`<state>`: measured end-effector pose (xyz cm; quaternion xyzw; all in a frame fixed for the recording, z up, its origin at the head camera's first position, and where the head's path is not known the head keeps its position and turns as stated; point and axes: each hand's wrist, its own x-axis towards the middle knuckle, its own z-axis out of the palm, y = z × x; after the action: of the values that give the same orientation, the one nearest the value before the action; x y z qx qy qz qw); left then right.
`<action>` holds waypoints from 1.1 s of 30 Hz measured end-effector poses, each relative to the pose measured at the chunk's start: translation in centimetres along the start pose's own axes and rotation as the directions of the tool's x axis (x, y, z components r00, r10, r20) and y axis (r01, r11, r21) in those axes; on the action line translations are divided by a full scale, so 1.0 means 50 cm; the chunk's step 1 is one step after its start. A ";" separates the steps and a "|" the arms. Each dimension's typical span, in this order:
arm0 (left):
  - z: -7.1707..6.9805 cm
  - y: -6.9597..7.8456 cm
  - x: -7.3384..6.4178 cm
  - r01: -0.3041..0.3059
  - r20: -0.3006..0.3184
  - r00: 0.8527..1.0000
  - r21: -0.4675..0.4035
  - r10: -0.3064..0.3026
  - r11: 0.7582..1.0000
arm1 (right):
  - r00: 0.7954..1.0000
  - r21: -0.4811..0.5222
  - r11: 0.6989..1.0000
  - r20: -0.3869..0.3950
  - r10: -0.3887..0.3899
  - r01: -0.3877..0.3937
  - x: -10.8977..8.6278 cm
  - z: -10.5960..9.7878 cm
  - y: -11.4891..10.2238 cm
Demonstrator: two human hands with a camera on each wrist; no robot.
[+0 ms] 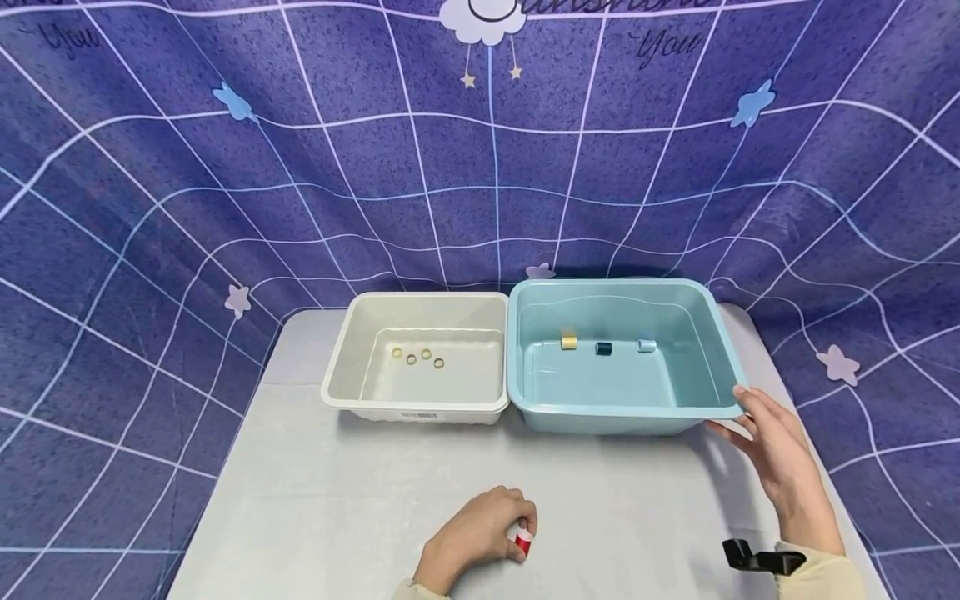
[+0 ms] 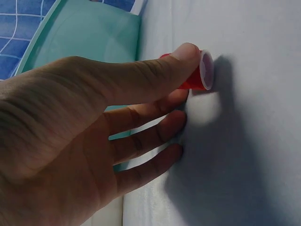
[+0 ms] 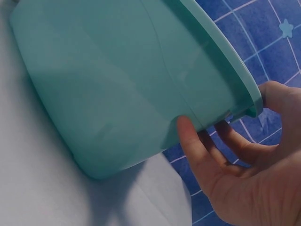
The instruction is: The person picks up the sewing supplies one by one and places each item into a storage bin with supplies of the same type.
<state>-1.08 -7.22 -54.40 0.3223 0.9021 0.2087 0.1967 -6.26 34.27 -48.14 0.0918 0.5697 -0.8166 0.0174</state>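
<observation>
Near the front of the table, my left hand (image 1: 483, 525) pinches a small red thread spool (image 1: 523, 543) with white ends between thumb and fingers. The left wrist view has the thumb across the spool (image 2: 195, 84), its white end facing out, close to the tabletop. My right hand (image 1: 783, 462) holds the near right corner of a blue plastic bin (image 1: 626, 412). In the right wrist view, one digit lies against the bin's outer wall (image 3: 108, 94) and another is at its rim. Inside lie a yellow spool (image 1: 569, 342), a dark green spool (image 1: 603, 348) and a light blue spool (image 1: 647, 346).
A smaller white bin (image 1: 416, 405) stands left of the blue one, their rims touching. Several small rings (image 1: 412, 359) lie on its floor. Both bins stand at the back of a white-covered table (image 1: 300, 483). A purple gridded curtain (image 1: 450, 167) hangs behind and at both sides.
</observation>
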 end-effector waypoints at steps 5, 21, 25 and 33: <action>-0.001 0.000 -0.001 0.023 0.021 1.000 -0.086 -0.021 0.996 | 1.000 -0.002 1.000 0.001 0.000 0.000 0.001 -0.002 0.001; -0.064 0.019 0.009 -0.068 -0.041 0.997 -0.182 0.062 0.981 | 1.000 0.001 1.000 0.015 -0.011 0.011 0.002 -0.004 0.006; -0.094 0.029 0.011 -0.134 -0.080 0.989 -0.169 0.122 0.977 | 1.000 -0.008 1.000 0.016 -0.017 0.017 0.004 -0.005 0.006; -0.149 0.042 0.013 -0.249 -0.131 0.964 -0.129 0.233 0.960 | 1.000 -0.006 1.000 0.014 -0.015 0.015 0.005 -0.006 0.006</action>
<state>-4.12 -7.17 -47.25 0.4023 0.8484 0.3139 0.1407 -6.43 34.47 -48.55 0.0818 0.5725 -0.8157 0.0154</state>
